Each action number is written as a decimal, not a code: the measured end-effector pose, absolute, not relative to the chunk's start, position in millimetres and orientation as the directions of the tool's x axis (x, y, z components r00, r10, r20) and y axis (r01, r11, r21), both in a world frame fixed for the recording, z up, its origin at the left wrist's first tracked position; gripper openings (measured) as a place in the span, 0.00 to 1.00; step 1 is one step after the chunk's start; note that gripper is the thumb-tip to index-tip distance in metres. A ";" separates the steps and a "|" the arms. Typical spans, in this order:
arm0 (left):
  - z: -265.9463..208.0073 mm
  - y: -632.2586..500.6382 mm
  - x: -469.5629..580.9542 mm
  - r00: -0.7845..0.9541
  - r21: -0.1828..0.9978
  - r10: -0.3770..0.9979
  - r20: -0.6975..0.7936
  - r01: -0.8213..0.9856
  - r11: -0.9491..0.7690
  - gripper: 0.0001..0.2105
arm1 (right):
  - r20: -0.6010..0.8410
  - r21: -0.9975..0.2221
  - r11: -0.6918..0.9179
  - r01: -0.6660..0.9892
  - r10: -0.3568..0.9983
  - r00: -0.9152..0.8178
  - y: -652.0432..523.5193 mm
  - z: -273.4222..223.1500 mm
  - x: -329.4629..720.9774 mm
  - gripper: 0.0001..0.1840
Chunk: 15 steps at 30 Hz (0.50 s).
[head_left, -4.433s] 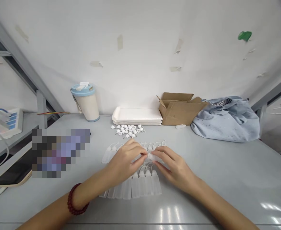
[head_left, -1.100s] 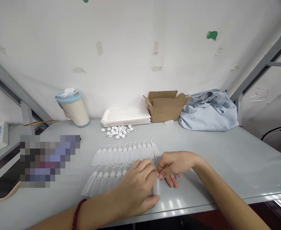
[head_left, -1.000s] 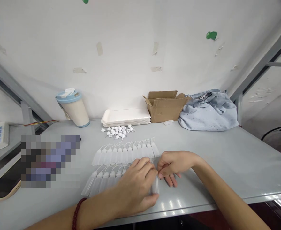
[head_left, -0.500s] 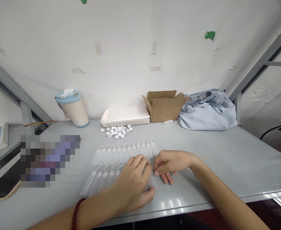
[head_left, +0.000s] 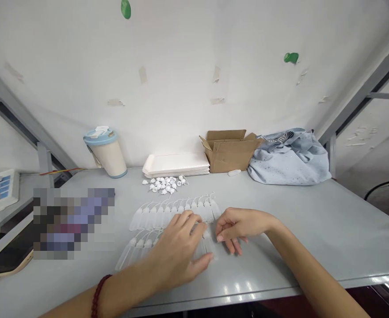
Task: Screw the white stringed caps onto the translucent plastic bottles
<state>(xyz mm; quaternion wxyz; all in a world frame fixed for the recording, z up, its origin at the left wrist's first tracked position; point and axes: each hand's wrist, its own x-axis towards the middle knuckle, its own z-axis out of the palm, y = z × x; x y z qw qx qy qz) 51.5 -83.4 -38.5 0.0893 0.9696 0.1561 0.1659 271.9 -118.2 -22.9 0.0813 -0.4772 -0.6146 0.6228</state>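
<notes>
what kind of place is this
Probably a small workshop assembly bench: rows of little plastic bottles lie on a grey table, with a pile of loose caps and a cardboard box.

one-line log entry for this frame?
left hand: on near bottle row | right hand: pinched shut beside row end | caps: loose behind far row

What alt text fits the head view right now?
Both hands, left hand and right hand, rest on small clear bottles lying in two rows on a grey table; a cup, trays and box stand behind.
</notes>
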 end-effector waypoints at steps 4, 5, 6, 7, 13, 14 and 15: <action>-29.8 -42.9 52.5 0.852 0.220 0.416 0.317 0.361 -0.906 0.12 | -0.307 -0.859 -0.098 0.503 0.884 -0.353 -117.4 -18.1 288.5 0.14; -29.2 -28.8 54.8 0.836 0.208 0.441 0.327 0.391 -0.896 0.10 | -0.217 -0.824 -0.048 0.564 0.947 -0.237 -114.9 -20.4 294.0 0.14; -29.2 -14.0 58.1 0.825 0.199 0.469 0.315 0.425 -0.883 0.09 | -0.093 -0.758 -0.009 0.653 0.991 -0.094 -111.2 -24.4 300.0 0.14; -29.8 0.6 62.1 0.820 0.183 0.489 0.296 0.454 -0.872 0.09 | 0.094 -0.640 -0.008 0.769 0.992 0.089 -106.6 -30.0 306.5 0.13; -40.5 58.8 90.4 0.850 0.160 0.451 0.271 0.422 -0.892 0.11 | 0.446 -0.397 -0.144 0.907 0.833 0.328 -76.6 -72.0 347.4 0.16; -43.0 62.3 93.6 0.854 0.161 0.447 0.267 0.417 -0.894 0.11 | 0.466 -0.364 -0.148 0.919 0.826 0.318 -73.6 -77.6 352.7 0.19; -45.7 64.5 96.1 0.857 0.162 0.443 0.264 0.413 -0.896 0.11 | 0.478 -0.335 -0.150 0.930 0.824 0.305 -71.2 -82.5 357.0 0.21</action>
